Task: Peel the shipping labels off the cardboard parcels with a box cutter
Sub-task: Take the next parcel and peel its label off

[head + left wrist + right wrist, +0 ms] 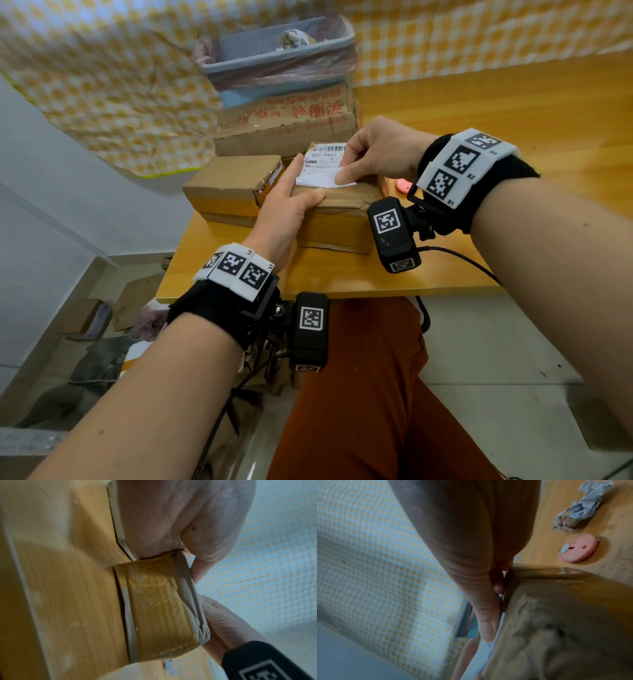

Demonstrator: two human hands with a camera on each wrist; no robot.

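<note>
A brown taped parcel point(335, 222) lies on the wooden table point(376, 274) with a white shipping label point(323, 161) on top. My left hand point(298, 186) presses on the parcel's left end, index finger straight beside the label, thumb along the top front edge. My right hand point(342, 173) pinches the label's lifted near corner, which is curled up off the cardboard. The left wrist view shows my palm point(171, 520) over the parcel's corner point(159, 601). The pink round box cutter point(580, 548) lies on the table right of the parcel, in neither hand.
A second parcel point(233, 181) sits to the left and a larger printed carton point(287, 126) behind. Beyond that stands a blue bin point(281, 51) with a plastic liner. A crumpled peeled label point(587, 507) lies near the cutter. The table edge is close to my lap.
</note>
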